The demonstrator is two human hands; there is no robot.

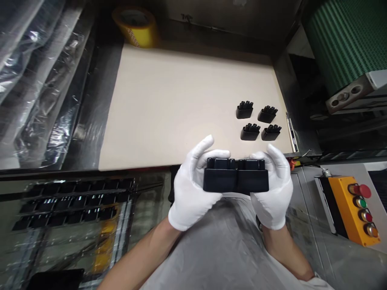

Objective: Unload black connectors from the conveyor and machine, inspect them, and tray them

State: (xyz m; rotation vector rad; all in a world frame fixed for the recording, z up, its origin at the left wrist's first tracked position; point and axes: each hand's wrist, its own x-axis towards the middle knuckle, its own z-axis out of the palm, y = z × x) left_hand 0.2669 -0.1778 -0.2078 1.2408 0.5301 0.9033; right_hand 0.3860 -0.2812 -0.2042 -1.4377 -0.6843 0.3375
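Observation:
Both of my hands wear white gloves and hold one black plastic part (236,179) between them, close to my body below the table's front edge. My left hand (193,189) grips its left end, thumb and fingers curled over the top. My right hand (272,189) grips its right end the same way. The part is wide and boxy, with recessed pockets along its upper side. Several smaller black plastic pieces (257,121) stand in a two-by-two group on the beige table top (169,104), beyond my right hand.
A yellow tape roll (136,25) lies at the table's far left corner. Clear plastic bags (36,80) lie to the left, and a bagged tray of black parts (72,205) sits lower left. A yellow button box (353,209) and a green conveyor belt (344,40) stand to the right.

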